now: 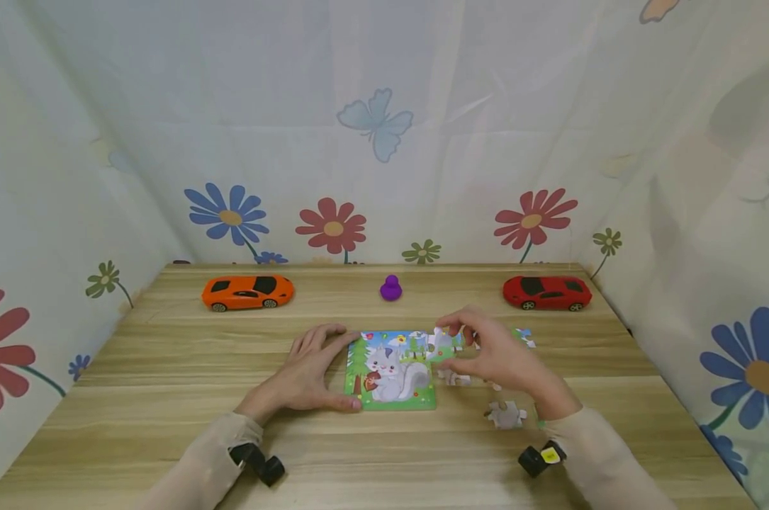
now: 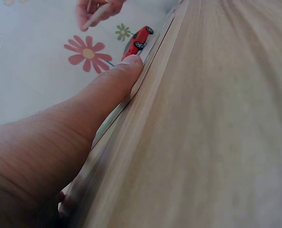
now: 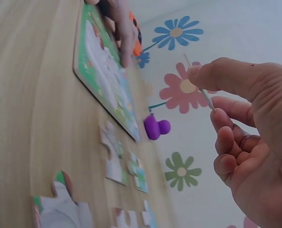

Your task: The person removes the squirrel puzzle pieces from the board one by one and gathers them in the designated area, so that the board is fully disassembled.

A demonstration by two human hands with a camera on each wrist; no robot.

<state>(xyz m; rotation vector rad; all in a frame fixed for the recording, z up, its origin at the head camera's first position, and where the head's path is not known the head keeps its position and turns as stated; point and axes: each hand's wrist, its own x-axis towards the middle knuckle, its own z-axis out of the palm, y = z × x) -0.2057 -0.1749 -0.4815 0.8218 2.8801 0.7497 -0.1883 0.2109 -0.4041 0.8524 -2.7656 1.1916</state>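
Note:
A square puzzle board (image 1: pixel 392 405) printed with a grey squirrel lies flat on the table. My left hand (image 1: pixel 307 370) rests along its left side, thumb on the lower corner and forefinger by the upper one. The left wrist view shows that thumb (image 2: pixel 107 90) stretched straight along the board. Just right of the board, my right hand (image 1: pixel 495 354) pinches a jigsaw piece (image 1: pixel 441 343) between thumb and fingers. Seen thin and edge-on in the right wrist view, the jigsaw piece (image 3: pixel 205 97) is off the table. Loose jigsaw pieces (image 1: pixel 505 415) lie below and around the right hand, some partly hidden by it.
Along the back of the wooden table (image 1: pixel 384 460) stand an orange toy car (image 1: pixel 247 292), a small purple knobbed object (image 1: pixel 391 288) and a red toy car (image 1: pixel 547 292). A flowered curtain (image 1: pixel 378 191) hangs behind and on both sides.

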